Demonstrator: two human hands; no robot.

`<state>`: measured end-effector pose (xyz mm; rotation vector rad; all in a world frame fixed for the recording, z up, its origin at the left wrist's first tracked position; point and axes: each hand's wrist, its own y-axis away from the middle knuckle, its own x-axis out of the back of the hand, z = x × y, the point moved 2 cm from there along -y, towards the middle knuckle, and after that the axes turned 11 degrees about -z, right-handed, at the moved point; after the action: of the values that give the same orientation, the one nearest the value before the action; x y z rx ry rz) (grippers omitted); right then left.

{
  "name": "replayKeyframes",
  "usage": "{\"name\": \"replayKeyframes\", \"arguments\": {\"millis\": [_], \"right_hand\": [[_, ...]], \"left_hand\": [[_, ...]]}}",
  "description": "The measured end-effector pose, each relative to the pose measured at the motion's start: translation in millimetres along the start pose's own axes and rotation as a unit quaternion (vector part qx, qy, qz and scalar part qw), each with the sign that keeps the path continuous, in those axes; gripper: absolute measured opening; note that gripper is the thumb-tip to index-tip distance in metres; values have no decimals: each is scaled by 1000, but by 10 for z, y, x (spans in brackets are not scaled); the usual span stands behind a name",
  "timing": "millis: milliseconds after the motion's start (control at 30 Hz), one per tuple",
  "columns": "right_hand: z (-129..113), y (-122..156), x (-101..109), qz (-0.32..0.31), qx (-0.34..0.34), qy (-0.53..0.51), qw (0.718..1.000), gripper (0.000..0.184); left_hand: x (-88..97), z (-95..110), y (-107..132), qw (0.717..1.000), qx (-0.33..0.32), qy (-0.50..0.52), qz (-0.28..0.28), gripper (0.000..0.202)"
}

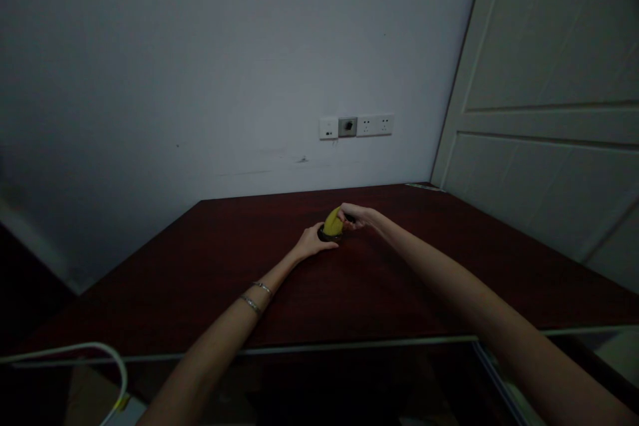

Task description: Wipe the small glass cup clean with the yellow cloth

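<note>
On the dark red tabletop [279, 286], my left hand [313, 241] is curled around the side of a small dark round dish [329, 237], thumb toward me. A yellow-green piece [333, 221], which looks like a folded cloth, stands up out of the dish, its lower end inside the rim. My right hand [352, 215] pinches this piece from the right, fingers bent over its side. Too dim and small to make out are the dish's inside and what lies under my right fingers.
Behind the table rises a pale wall with a row of sockets and switches [357, 126]. A white panelled door [544, 113] stands along the right side. A white cable [94, 346] loops over the table's front left edge.
</note>
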<state>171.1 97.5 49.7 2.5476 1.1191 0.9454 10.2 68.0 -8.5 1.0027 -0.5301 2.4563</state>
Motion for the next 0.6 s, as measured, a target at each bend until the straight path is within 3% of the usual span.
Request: {"name": "replayKeyframes", "arguments": {"millis": [200, 333, 433, 600], "right_hand": [[-61, 143, 190, 68, 78, 23, 994, 14], [-127, 227, 237, 125, 137, 81, 979, 34], [-126, 307, 118, 145, 225, 239, 933, 50], [2, 370, -94, 110, 180, 474, 855, 55]], "left_hand": [[-6, -16, 0, 1000, 10, 4, 3, 71], [-2, -47, -5, 1000, 12, 0, 15, 77], [-2, -62, -12, 1000, 7, 5, 10, 75], [-1, -54, -16, 1000, 13, 5, 9, 76]]}}
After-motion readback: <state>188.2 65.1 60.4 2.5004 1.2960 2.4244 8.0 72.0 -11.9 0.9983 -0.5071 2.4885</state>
